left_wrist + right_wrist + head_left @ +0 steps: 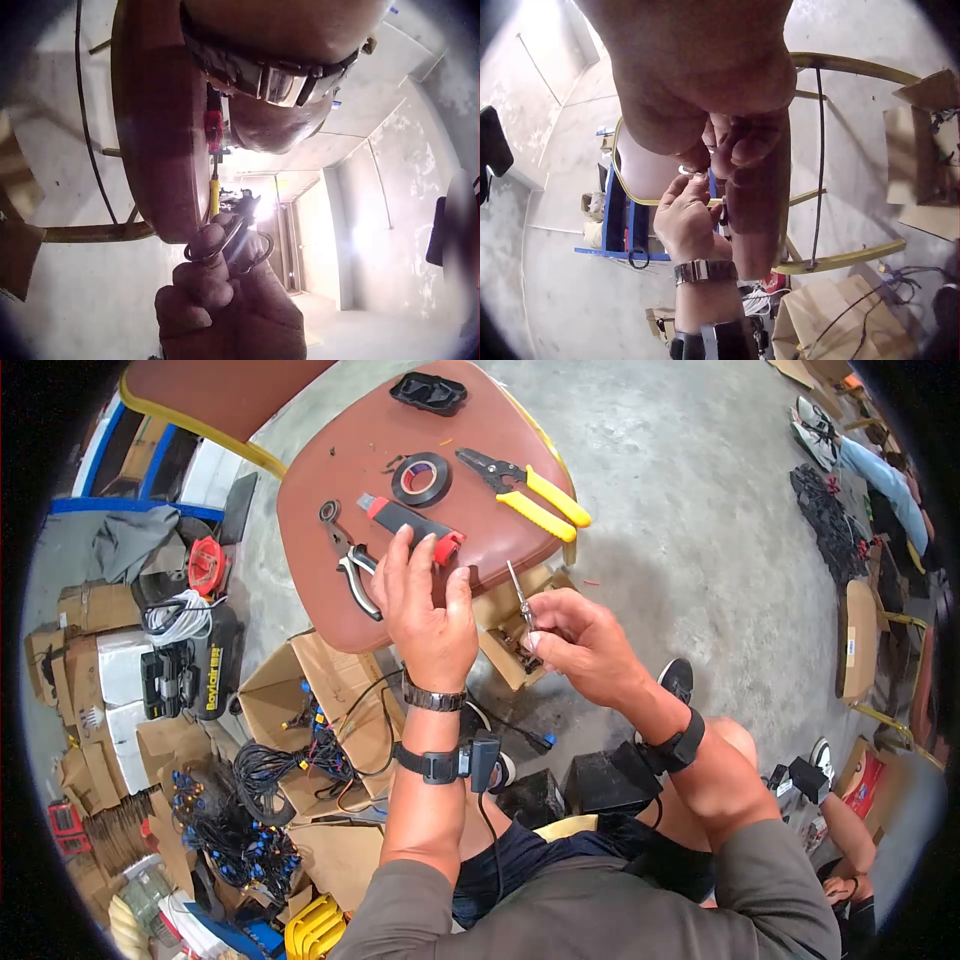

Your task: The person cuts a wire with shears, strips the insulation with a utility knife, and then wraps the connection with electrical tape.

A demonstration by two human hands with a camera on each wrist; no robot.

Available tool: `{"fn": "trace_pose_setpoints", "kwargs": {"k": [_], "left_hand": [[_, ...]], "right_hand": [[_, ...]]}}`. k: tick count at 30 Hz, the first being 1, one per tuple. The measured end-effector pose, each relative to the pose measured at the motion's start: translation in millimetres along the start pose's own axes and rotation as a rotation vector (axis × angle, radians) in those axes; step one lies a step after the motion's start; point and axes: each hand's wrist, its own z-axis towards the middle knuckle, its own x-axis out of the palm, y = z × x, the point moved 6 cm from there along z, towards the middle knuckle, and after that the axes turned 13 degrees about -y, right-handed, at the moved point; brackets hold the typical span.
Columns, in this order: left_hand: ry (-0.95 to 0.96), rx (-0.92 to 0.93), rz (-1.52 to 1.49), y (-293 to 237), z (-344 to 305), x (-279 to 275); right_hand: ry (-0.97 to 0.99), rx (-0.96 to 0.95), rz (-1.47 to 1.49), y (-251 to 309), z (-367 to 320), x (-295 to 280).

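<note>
Silvery, slim, ring-handled scissors (520,596)

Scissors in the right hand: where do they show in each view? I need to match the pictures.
Head: the scissors are at centre with their blades up, pinched by the right hand.
Left wrist: the scissors are at lower centre, with the finger loops toward the camera.
Right wrist: they are mostly hidden; only a metal glint shows between the fingers.
Shared landmark: the metal wristwatch on the left wrist.
</note>
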Motion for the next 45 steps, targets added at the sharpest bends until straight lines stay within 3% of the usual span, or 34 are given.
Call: {"fn": "trace_pose_setpoints", "kwargs": {"k": [6,16,19,25,45], "left_hand": [[0.088,0.023,0.060,0,3,21],[0.008,0.024,0.054,-6,10,14],[0.023,-0.054,0.008,-8,6,11],[-0.086,0.045,0.095,-8,6,7],[-0.014,0.005,0.060,-4,2,7]], "right_hand": [[0.009,0.051,0.050,3,7,-1],[0.017,0.027,0.034,5,7,-1],[0.031,0.039,0.078,4,8,-1],[0.027,0.028,0.020,4,9,-1],[0.028,0.015,0.049,4,9,0]]}}
